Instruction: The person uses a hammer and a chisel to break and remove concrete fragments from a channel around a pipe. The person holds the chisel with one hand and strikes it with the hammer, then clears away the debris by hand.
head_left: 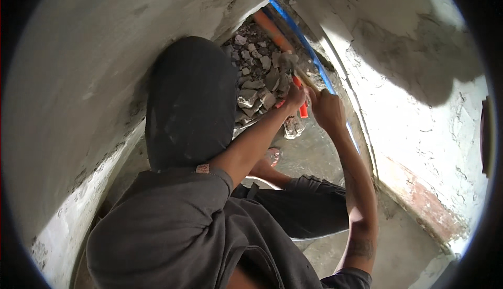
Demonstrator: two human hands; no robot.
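Blue plastic pipe runs along the floor in the head view. Left of it lies broken rubble. Overlapping the pipe, the right hand has its grip closed round a hammer. Just left of the pipe, the left hand seems to clutch a red tool, perhaps a chisel, tip unclear. Chipping appears underway; another blow would call for steady aim clear of the pipe.

I'm in a building or renovation site: rough, patchy walls, rubble heaped at the concrete floor's far corner, exposed blue pipe and orange pipe beside it.
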